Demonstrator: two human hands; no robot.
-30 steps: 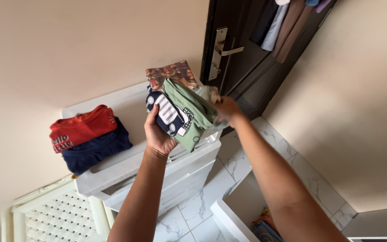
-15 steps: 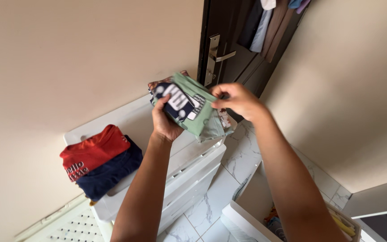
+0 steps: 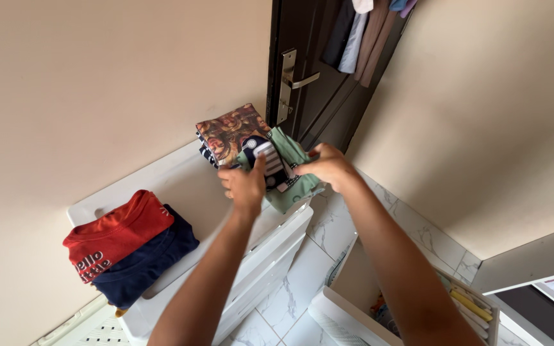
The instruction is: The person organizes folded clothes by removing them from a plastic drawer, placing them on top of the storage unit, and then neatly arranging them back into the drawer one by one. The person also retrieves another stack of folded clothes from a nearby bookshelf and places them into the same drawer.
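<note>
Head view: hands over white plastic drawer unit (image 3: 181, 186).
Left hand (image 3: 245, 184): fingers clamped on folded green cotton shirt with navy print (image 3: 283, 168).
Right hand (image 3: 329, 165): fingers pinched on the same shirt's right edge.
Shirt position: held against brown patterned folded garment (image 3: 229, 131).
Red-and-navy folded stack (image 3: 126, 247): well apart, left end.

Both hands are bringing the folded green shirt (image 3: 286, 168) down from the air onto the brown patterned stack (image 3: 230, 132) on the white drawer unit (image 3: 181, 186). The right hand (image 3: 328, 164) is now gripping the shirt's edge, and the left hand (image 3: 246, 184) is closing in against it.
</note>
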